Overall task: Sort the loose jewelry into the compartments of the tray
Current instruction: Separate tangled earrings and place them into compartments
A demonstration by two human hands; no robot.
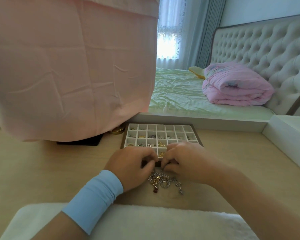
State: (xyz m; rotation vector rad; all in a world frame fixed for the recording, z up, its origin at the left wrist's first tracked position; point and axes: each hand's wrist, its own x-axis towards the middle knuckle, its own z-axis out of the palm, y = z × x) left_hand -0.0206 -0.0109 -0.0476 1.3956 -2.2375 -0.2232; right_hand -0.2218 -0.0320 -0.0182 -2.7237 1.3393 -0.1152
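Wooden desktop (232,153): my left hand (133,163) and right hand (184,160), curled, apparently pinching tangled jewelry (163,181) near tray (123,139); risk: a snag drags neighbouring pieces, scattering them.

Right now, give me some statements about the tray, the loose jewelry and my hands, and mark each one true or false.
1. The loose heap of silver and gold jewelry lies on the pale wooden table, outside the white compartmented tray. True.
2. Every compartment of the tray is empty. False: several in the middle rows hold pieces.
3. The left hand has a light blue band at its wrist. True.
4. The right hand lies far from the left hand, off the table. False: it is at the tray's near edge, close beside the left hand.
5. A folded pink quilt lies on the bed. True.
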